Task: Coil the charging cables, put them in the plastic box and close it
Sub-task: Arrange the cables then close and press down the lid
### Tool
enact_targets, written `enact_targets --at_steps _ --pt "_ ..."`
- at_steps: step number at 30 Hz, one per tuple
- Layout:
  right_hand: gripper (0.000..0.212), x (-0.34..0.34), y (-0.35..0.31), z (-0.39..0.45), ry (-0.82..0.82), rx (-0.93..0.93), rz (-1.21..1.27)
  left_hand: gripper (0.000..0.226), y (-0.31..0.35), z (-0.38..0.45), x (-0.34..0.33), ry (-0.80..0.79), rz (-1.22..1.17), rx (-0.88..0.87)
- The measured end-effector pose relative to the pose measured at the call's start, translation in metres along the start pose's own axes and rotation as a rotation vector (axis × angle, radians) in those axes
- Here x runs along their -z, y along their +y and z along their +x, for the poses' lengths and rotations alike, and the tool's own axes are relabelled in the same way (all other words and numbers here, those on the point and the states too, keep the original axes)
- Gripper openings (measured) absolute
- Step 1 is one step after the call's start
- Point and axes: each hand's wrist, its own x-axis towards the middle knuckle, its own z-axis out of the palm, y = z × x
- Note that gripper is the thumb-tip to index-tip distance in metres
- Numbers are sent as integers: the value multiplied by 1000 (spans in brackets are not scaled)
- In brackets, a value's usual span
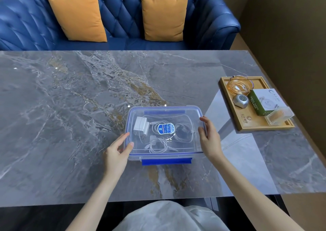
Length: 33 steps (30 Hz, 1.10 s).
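Observation:
A clear plastic box (197, 147) with blue trim stands on the marble table (70, 107), its transparent lid (164, 112) lying on top. Through the lid I see coiled white charging cables (158, 145), a white plug adapter (141, 125) and a blue oval label. The blue front latch (166, 161) sticks out at the near side. My left hand (117, 154) touches the lid's left edge with thumb and forefinger. My right hand (210, 137) rests against the lid's right edge, fingers fairly straight.
A wooden tray (245, 123) at the right holds a glass ashtray (240, 85), a silver faceted object (240, 101), a green and white carton (264, 101) and a clear toothpick box (279, 115). A blue sofa (121, 18) with orange cushions stands behind the table.

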Motion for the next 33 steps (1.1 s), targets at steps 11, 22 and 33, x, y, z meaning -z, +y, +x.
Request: enact_targets --at_steps 11,22,33 --pt "37 15 -5 1 -86 278 -622 36 -16 8 10 -101 278 -124" --pt "100 -20 2 -44 -276 730 -1108 99 -24 -15 -30 -294 1132 -792" --pt "71 -9 7 -39 -408 783 -910 90 -17 -14 -22 -288 1006 -822"
